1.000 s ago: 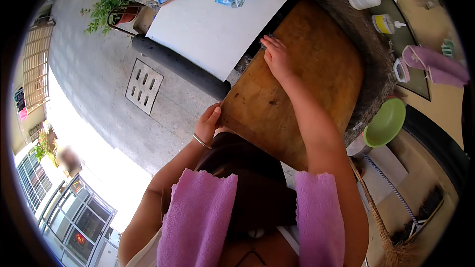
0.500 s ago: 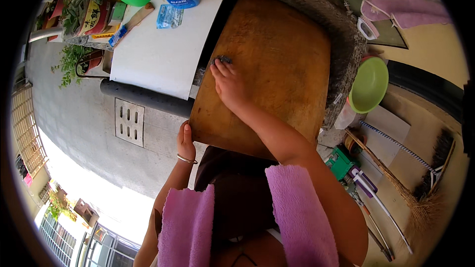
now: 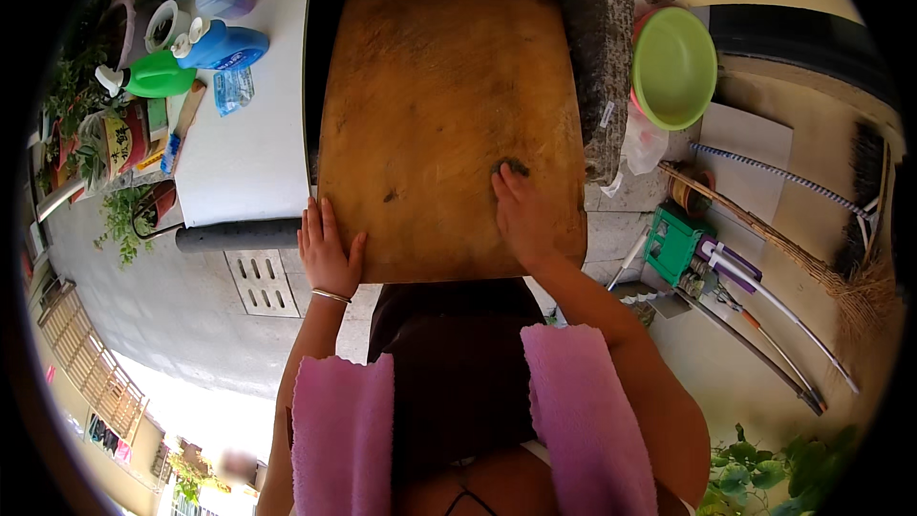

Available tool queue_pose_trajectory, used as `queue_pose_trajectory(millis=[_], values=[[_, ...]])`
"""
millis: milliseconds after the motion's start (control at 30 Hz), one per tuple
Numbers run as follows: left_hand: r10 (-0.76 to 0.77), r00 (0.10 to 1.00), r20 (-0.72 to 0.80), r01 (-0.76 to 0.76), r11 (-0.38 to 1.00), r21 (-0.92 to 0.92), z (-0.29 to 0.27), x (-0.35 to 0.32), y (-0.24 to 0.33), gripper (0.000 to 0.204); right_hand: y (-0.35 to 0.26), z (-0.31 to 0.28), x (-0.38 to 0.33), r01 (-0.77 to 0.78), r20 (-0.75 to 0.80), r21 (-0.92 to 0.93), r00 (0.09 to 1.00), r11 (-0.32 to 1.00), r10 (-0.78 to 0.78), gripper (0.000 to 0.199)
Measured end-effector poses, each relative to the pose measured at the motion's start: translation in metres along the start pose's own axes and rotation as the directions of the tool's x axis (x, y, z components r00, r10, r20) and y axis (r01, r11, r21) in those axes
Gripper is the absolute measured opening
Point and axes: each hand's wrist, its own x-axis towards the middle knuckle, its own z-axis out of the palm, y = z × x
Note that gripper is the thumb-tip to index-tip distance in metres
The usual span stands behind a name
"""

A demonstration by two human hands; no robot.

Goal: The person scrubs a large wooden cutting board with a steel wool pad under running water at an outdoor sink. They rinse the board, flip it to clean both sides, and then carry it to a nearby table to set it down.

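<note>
A big brown wooden board point(image 3: 430, 115) lies across a stone sink point(image 3: 592, 57) in front of me. My left hand point(image 3: 327, 253) grips the board's near left corner, fingers spread along its edge, a bangle on the wrist. My right hand point(image 3: 521, 215) presses flat on the board near its right edge, with a small dark scrubbing pad point(image 3: 511, 168) under the fingertips. A pink towel point(image 3: 344, 430) hangs over my shoulders.
A white counter point(image 3: 248, 153) on the left carries a green bottle point(image 3: 158, 76), a blue bottle point(image 3: 224, 43) and other containers. A green plastic bowl point(image 3: 673, 67) sits to the right. Brooms point(image 3: 783, 258) and a green crate point(image 3: 673, 244) lie on the floor at right. A floor drain point(image 3: 263, 282) is at lower left.
My right hand has slid from the board's far left part to its near right side. My left hand moved from the board's side up onto its near left corner. The view shifted.
</note>
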Motion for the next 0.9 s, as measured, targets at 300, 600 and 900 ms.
queue_pose_trajectory(millis=[300, 600, 900], values=[[0.045, 0.999, -0.008, -0.045, 0.997, -0.055, 0.001, 0.004, 0.004, 0.079, 0.155, -0.003, 0.083, -0.189, -0.186, -0.244, 0.972, 0.951, 0.145, 0.044], [-0.017, 1.000, 0.008, 0.017, 0.999, -0.045, 0.002, 0.000, 0.007, 0.080, 0.066, -0.024, -0.056, -0.015, 0.034, -0.036, 0.999, 0.999, 0.016, 0.043], [0.025, 0.999, 0.037, -0.024, 0.999, -0.033, -0.004, 0.009, 0.012, 0.079, 0.180, 0.013, 0.166, -0.260, -0.148, -0.135, 0.959, 0.956, 0.240, 0.040]])
